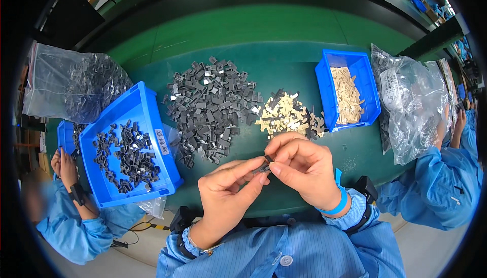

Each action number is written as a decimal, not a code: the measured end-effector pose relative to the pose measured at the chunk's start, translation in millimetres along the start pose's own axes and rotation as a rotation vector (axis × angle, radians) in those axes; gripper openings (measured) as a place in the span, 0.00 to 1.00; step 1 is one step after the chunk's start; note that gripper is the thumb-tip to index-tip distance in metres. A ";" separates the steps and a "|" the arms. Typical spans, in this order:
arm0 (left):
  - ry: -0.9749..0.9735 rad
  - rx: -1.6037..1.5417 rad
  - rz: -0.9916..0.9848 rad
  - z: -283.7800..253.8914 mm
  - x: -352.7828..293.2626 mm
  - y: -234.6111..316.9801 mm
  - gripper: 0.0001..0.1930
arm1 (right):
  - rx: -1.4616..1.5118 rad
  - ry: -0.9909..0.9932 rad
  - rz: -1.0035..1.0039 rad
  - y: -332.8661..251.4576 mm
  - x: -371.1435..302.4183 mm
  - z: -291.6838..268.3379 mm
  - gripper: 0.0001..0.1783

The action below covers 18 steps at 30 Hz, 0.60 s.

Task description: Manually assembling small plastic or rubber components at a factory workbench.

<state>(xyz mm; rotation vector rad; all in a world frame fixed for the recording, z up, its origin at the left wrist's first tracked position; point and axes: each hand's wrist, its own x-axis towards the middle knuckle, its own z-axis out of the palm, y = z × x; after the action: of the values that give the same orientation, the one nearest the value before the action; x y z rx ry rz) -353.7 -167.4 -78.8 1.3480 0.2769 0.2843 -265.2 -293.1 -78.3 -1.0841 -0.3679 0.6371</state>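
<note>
My left hand (231,186) and my right hand (304,169) meet above the near side of the green table. Between their fingertips is a small black plastic part (268,159), pinched from both sides; the fingers cover much of it. Just beyond my hands lies a loose pile of small brass-coloured and black pieces (286,115). To the left of that pile spreads a larger heap of black plastic parts (213,103). A blue band circles my right wrist.
A blue bin (134,141) of black parts stands left, beside a clear bag (76,82) of dark parts. At right are a blue bin (350,90) with tan pieces and a plastic bag (411,105). Co-workers in blue sit on both sides.
</note>
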 end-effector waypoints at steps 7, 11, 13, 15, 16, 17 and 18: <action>-0.014 0.009 0.021 0.6 -0.3 0.4 0.15 | -0.018 -0.018 -0.034 1.9 0.0 -0.4 0.03; -0.019 0.004 0.031 0.4 -0.8 -0.9 0.15 | -0.007 -0.007 -0.044 2.7 -1.1 0.7 0.04; -0.009 -0.016 0.032 1.4 -0.8 -0.8 0.15 | -0.012 -0.001 -0.046 3.6 -1.7 1.7 0.04; -0.004 -0.023 0.035 2.3 -0.5 -1.6 0.15 | -0.015 0.004 -0.046 4.0 -2.0 1.9 0.04; 0.001 -0.032 0.040 2.5 -0.7 -2.2 0.15 | -0.019 0.015 -0.040 3.9 -2.5 2.2 0.04; 0.000 -0.032 0.041 2.6 -0.8 -2.6 0.15 | -0.023 0.026 -0.035 3.9 -2.9 2.4 0.05; 0.003 -0.036 0.035 2.7 -0.8 -2.9 0.14 | -0.024 0.026 -0.036 4.1 -3.3 2.5 0.05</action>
<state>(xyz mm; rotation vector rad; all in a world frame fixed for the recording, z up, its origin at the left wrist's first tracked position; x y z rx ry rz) -353.4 -170.8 -81.1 1.3175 0.2499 0.3191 -270.4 -292.1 -80.7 -1.1053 -0.3729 0.5874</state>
